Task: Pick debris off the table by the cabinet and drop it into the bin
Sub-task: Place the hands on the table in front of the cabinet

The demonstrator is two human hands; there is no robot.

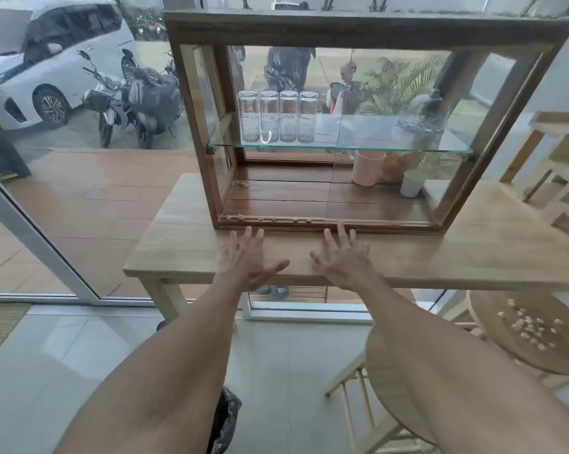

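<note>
My left hand (247, 257) and right hand (343, 257) spread wide, empty | debris (265, 219) in cabinet (368, 27) track: small, light, probably crumbly | pinch each gently with fingertips

This looks like a small café or shopfront set at street level. A wooden display cabinet (358, 126) with glass sides stands on a long wooden bench (185, 231) in the middle of the frame, pushed against a floor-to-ceiling glass wall (80, 191). On its glass shelf (339, 147), four clear jars (278, 116) stand in a row. At lower right, round wooden stools (525, 329) suggest customer seating. Through the glass at upper left, a tiled forecourt holds parked motorbikes (136, 99) and a white car (44, 60).
</note>
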